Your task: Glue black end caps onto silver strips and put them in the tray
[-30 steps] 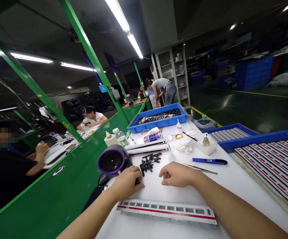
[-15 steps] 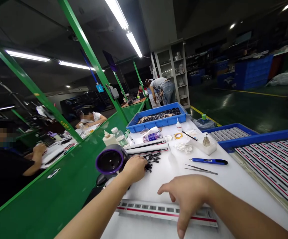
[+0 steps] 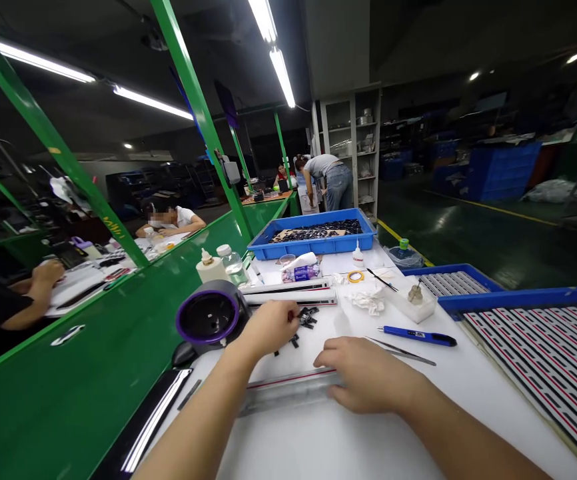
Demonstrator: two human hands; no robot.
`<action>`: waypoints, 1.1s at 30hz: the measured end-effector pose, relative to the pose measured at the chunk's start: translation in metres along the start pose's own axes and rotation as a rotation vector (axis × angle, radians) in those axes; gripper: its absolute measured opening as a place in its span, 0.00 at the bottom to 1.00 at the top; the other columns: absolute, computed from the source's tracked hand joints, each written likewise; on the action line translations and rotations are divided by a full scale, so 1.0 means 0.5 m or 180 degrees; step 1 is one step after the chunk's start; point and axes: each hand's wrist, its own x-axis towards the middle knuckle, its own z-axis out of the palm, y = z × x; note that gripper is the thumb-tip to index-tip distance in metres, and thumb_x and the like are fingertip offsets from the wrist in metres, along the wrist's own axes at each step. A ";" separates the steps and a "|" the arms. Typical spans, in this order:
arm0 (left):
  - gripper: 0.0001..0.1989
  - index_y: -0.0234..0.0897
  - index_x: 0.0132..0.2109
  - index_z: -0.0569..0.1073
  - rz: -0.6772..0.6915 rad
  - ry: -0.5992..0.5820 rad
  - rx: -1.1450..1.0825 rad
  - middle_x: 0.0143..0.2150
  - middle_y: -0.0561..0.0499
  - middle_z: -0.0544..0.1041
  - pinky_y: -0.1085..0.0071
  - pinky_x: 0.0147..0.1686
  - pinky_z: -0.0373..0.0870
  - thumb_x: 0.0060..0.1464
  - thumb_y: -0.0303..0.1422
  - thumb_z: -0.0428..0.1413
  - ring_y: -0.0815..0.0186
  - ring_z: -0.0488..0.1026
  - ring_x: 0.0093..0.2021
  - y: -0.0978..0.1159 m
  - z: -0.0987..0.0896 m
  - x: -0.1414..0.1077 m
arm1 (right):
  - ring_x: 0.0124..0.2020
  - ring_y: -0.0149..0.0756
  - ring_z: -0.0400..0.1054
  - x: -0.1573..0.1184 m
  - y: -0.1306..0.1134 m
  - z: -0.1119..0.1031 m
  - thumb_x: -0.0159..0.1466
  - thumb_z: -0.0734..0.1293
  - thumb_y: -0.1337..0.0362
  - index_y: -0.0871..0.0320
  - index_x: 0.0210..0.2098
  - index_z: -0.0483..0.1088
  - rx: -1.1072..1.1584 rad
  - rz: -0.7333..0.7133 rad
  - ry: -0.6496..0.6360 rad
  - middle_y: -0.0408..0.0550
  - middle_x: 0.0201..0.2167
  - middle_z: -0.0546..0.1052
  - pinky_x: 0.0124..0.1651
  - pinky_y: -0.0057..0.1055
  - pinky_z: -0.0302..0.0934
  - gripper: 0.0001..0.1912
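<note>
Panel (image 3: 291,392) is at the worktop's (image 3: 298,447) near side, its right end pinched in fingers of the right hand (image 3: 376,377). The left hand (image 3: 269,328) curls beside black parts (image 3: 308,319); whether its fingers pinch any, I cannot tell.

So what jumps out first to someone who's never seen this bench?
Probably the long green partition slanting along the left side, and the red, white and black striped strips in rows at right. Next, the blue tray at the table's far end, and the purple-rimmed round device left of the hands. Centre: left hand at small black pieces, right hand at a red-lined strip's end.
</note>
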 end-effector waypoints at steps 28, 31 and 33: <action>0.03 0.42 0.31 0.78 0.0597 0.0673 -0.3301 0.31 0.52 0.77 0.71 0.34 0.69 0.52 0.31 0.60 0.67 0.73 0.32 0.085 0.023 -0.075 | 0.13 0.24 0.57 0.017 0.028 -0.009 0.52 0.71 0.57 0.60 0.23 0.68 0.4471 0.1203 0.0419 0.41 0.16 0.69 0.17 0.24 0.49 0.13; 0.02 0.41 0.32 0.78 0.0411 0.0971 -0.3324 0.29 0.51 0.76 0.70 0.35 0.69 0.52 0.32 0.60 0.67 0.71 0.31 0.088 0.023 -0.077 | 0.13 0.23 0.55 0.021 0.020 -0.002 0.51 0.71 0.55 0.59 0.23 0.67 0.4870 0.1286 0.0621 0.40 0.16 0.68 0.17 0.23 0.48 0.14; 0.07 0.40 0.39 0.78 -0.0063 0.0989 -0.3546 0.29 0.52 0.74 0.71 0.34 0.68 0.51 0.34 0.60 0.67 0.70 0.31 0.085 0.026 -0.072 | 0.19 0.26 0.61 0.021 0.011 -0.002 0.55 0.71 0.56 0.58 0.26 0.68 0.4179 0.1100 0.1625 0.41 0.19 0.69 0.22 0.24 0.57 0.12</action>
